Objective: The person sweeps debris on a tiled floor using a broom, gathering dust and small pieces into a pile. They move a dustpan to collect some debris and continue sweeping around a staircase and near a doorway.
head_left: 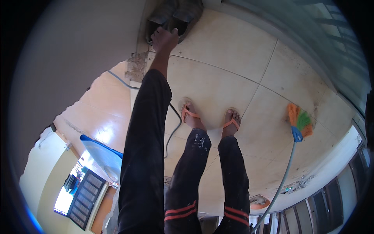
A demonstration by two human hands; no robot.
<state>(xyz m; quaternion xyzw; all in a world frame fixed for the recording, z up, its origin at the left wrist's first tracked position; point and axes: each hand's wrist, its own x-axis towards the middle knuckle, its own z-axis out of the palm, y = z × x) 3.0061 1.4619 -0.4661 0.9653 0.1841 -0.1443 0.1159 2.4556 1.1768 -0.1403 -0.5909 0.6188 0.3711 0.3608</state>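
My left hand [165, 40] reaches far forward in a dark sleeve. Its fingers are hooked over the heel openings of a pair of dark shoes [187, 15], which sit side by side against the wall at the far edge. The fingertips are partly hidden inside the shoes. My right hand does not show. A broom [300, 121] with orange and green bristles and a blue collar rests on the floor at the right. Its grey handle runs down to the lower edge, where the end is out of view.
My feet in orange flip-flops [191, 114] stand on beige floor tiles [230, 46]. A dark cable [173, 130] winds across the floor left of them. A broken wall edge [134, 67] is at the left, with a blue sheet [101, 152] beyond. A grey door-like panel [311, 31] stands far right.
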